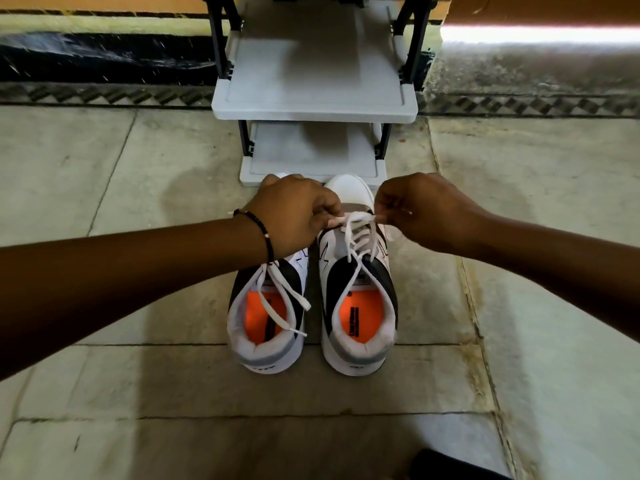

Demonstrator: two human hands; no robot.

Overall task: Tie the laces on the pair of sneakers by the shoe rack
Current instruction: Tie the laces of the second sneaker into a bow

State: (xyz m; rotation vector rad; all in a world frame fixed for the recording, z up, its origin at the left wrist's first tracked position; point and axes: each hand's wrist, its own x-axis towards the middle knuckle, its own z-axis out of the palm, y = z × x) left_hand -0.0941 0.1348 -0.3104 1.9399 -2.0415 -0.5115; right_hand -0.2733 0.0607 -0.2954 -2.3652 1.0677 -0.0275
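Two white, black and grey sneakers with orange insoles stand side by side on the floor, toes toward the shoe rack. My left hand reaches over the left sneaker and pinches the white lace of the right sneaker at its left side. My right hand pinches the same lace on the right side, above the tongue. The lace runs slack between both hands. The left sneaker's lace lies loose across its opening, untied.
The grey plastic rack with black posts stands directly behind the sneakers' toes. Stone floor tiles spread all around. A patterned border and dark wall base run behind. A dark object shows at the bottom edge.
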